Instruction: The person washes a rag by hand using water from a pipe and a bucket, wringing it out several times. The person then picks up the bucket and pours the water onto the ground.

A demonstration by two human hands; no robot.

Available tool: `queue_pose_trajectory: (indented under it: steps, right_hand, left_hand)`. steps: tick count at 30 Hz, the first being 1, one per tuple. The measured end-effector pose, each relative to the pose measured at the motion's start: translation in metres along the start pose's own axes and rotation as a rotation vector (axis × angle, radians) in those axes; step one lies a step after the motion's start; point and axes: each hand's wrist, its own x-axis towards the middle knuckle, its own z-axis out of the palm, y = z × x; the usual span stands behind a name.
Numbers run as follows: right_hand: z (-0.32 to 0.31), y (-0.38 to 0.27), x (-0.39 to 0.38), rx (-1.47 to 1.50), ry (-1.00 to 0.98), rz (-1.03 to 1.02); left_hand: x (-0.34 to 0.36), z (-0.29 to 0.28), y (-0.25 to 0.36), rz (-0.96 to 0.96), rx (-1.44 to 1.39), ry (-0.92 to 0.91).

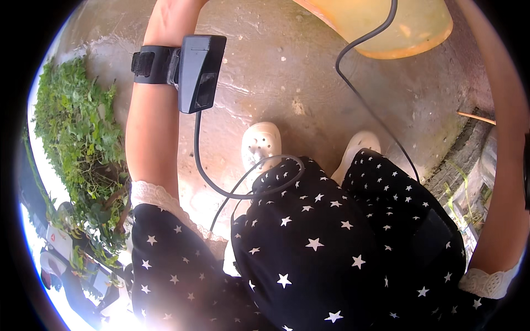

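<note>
My left arm reaches up to the top edge, where only the base of my left hand (185, 6) shows; its fingers are cut off. A black strap (157, 64) holds a dark box-shaped device (201, 74) on that arm, with a black cable (212, 186) looping from it. My right forearm (502, 182) runs up along the right rim, and its hand lies outside the picture. Between the arms, at the top, is part of a pale yellow plastic container (411, 33) with an orange edge. Whether either hand touches it is not visible.
Wet brown ground (298, 83) lies under my white clogs (261, 142). Leafy green plants (80, 121) grow at the left. At the right are a rough stone edge (458, 140) and a thin stick (476, 117). A second stretch of cable (364, 99) hangs past the container.
</note>
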Motion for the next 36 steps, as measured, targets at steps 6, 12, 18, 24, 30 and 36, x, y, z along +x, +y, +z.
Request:
queue_pose_trajectory:
  steps: [6,12,18,24,30,36]
  right_hand:
    - [0.003,0.007,0.000,0.001,-0.005,0.028]
    - [0.005,0.014,-0.002,-0.002,-0.004,0.050]
    - [0.008,0.018,-0.005,0.006,-0.008,0.057]
    - [0.008,0.020,-0.007,0.011,-0.005,0.063]
    - [0.007,0.024,-0.009,0.008,0.000,0.068]
    - [0.008,0.027,-0.012,0.011,0.002,0.070]
  left_hand:
    - [-0.003,0.001,-0.005,0.054,-0.045,0.107]
    - [-0.005,0.007,-0.008,0.050,-0.055,0.141]
    - [-0.007,0.016,-0.005,0.078,0.012,0.060]
    - [0.002,0.002,-0.002,0.048,-0.014,-0.055]
    - [-0.003,0.020,-0.005,0.032,-0.045,0.042]
    - [-0.007,0.013,-0.008,0.042,-0.114,0.129]
